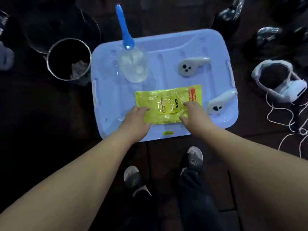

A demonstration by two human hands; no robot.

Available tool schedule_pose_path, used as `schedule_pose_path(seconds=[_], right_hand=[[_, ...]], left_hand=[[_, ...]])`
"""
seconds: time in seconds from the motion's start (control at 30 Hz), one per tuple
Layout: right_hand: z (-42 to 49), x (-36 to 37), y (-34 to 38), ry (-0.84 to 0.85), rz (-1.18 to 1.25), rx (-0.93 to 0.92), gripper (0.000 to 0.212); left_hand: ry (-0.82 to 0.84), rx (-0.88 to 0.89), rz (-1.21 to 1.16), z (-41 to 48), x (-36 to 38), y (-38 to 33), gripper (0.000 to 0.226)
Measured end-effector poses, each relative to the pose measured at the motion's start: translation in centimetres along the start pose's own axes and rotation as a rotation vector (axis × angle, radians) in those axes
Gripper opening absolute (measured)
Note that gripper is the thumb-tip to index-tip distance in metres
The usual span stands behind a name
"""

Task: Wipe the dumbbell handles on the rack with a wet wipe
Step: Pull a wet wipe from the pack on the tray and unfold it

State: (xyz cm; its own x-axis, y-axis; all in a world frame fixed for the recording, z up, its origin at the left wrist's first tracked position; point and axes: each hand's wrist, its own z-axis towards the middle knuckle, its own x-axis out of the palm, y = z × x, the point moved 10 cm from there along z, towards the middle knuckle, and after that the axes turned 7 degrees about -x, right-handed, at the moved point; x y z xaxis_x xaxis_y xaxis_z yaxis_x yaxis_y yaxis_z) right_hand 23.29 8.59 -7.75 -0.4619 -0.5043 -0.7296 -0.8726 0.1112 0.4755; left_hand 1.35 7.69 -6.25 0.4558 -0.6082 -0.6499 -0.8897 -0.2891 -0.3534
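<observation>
Head view. Wet wipe pack (168, 104), yellow-green, lay flat on the blue bin lid (208, 47), toward the lid's 6 o'clock edge.

My left hand (135, 120) sat on the pack's 9 o'clock end with fingers bent over the edge. I could not tell whether it pinched the pack or only rested.

My right hand (194, 112) lay on the pack's 3 o'clock end, thumb and fingers spread apart, gripping nothing.

Blue-handled scoop (133, 64) at the lid's 11 o'clock. Two white controllers (190, 65) (220, 102) at 1 and 3 o'clock.

Metal bin (69, 59) just off the lid at 9 o'clock.

Dark glossy weights (230, 15) on the floor at 1 o'clock, well apart from both hands. Too dim to make out handles.
</observation>
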Motion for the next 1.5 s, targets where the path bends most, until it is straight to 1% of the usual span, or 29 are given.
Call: schedule_pose_path(seconds=[0.03, 0.13, 0.2, 0.27, 0.33, 0.4, 0.43, 0.47, 0.5, 0.57, 0.6, 0.63, 0.7, 0.73, 0.8, 0.9, 1.0, 1.07, 1.13, 1.2, 1.27, 1.37, 1.5], right_hand=[[0.2, 0.3, -0.3, -0.045, -0.026, -0.033, 0.054], [-0.2, 0.9, -0.9, -0.169, -0.049, -0.102, 0.047], [-0.3, 1.1, -1.2, -0.219, -0.028, -0.128, 0.048], [-0.4, 0.8, -1.3, -0.255, -0.006, -0.128, 0.050], [-0.5, 1.0, -1.4, -0.253, 0.027, -0.122, 0.050], [-0.5, 0.9, -1.6, -0.252, 0.065, -0.127, 0.052], [-0.5, 0.8, -1.8, -0.245, 0.081, -0.126, 0.053], [-0.5, 0.8, -1.9, -0.237, 0.092, -0.128, 0.054], [-0.5, 0.8, -2.1, -0.228, 0.105, -0.126, 0.054], [-0.4, 0.7, -2.4, -0.220, 0.132, -0.120, 0.053], [-0.4, 0.7, -2.4, -0.218, 0.142, -0.116, 0.053], [-0.4, 0.6, -2.4, -0.216, 0.149, -0.113, 0.052], [-0.5, 0.4, -2.4, -0.219, 0.161, -0.096, 0.051], [-0.5, 0.4, -2.4, -0.220, 0.166, -0.089, 0.050], [-0.5, 0.4, -2.3, -0.213, 0.170, -0.078, 0.050], [-0.4, 0.3, -2.3, -0.190, 0.157, -0.072, 0.049], [-0.2, 0.2, -2.1, -0.173, 0.127, -0.064, 0.044], [-0.1, -0.1, -1.7, -0.198, 0.117, -0.045, 0.038], [0.1, -0.6, -0.9, -0.246, 0.134, -0.017, 0.031], [0.6, -0.9, 0.5, -0.277, 0.111, -0.028, 0.026], [1.4, -0.7, 2.3, -0.269, 0.057, -0.076, 0.023], [2.9, 0.1, 4.3, -0.186, -0.006, -0.118, 0.024], [4.4, 0.8, 5.0, -0.103, -0.045, -0.122, 0.027]], left_hand=[[-0.030, -0.002, 0.028, 0.8, 0.5, 0.0, 0.059], [-0.215, -0.064, 0.142, 1.7, -0.2, -0.8, 0.044], [-0.304, -0.027, 0.191, 1.9, -0.7, -3.1, 0.039], [-0.290, 0.074, 0.172, 2.5, 0.1, -5.9, 0.043], [-0.240, 0.190, 0.164, 3.1, 1.5, -8.7, 0.053], [-0.202, 0.280, 0.217, 4.1, 2.8, -10.9, 0.060], [-0.188, 0.317, 0.265, 4.5, 3.2, -11.7, 0.059], [-0.181, 0.357, 0.296, 4.8, 3.5, -12.3, 0.055], [-0.188, 0.394, 0.289, 4.9, 3.7, -12.8, 0.045], [-0.242, 0.397, 0.191, 5.3, 3.0, -12.9, 0.023], [-0.254, 0.357, 0.139, 5.6, 2.6, -12.7, 0.020], [-0.242, 0.297, 0.104, 6.0, 2.5, -12.3, 0.022], [-0.184, 0.163, 0.074, 6.7, 2.6, -11.6, 0.021], [-0.171, 0.114, 0.031, 6.9, 2.6, -11.3, 0.016], [-0.185, 0.022, -0.128, 6.6, 2.3, -10.6, 0.007], [-0.277, -0.103, -0.428, 5.4, 0.9, -8.1, 0.018], [-0.330, -0.225, -0.665, 3.8, -0.6, -3.8, 0.028], [-0.298, -0.308, -0.850, 3.0, -0.7, -0.7, 0.030], [-0.258, -0.367, -0.977, 2.0, -0.5, 1.5, 0.028], [-0.248, -0.393, -1.015, 1.2, -0.6, 3.0, 0.024], [-0.260, -0.400, -1.040, 0.8, -0.8, 4.1, 0.020], [-0.299, -0.418, -1.091, 0.6, -1.3, 5.5, 0.020], [-0.301, -0.398, -1.093, 0.6, -1.7, 6.3, 0.019]])
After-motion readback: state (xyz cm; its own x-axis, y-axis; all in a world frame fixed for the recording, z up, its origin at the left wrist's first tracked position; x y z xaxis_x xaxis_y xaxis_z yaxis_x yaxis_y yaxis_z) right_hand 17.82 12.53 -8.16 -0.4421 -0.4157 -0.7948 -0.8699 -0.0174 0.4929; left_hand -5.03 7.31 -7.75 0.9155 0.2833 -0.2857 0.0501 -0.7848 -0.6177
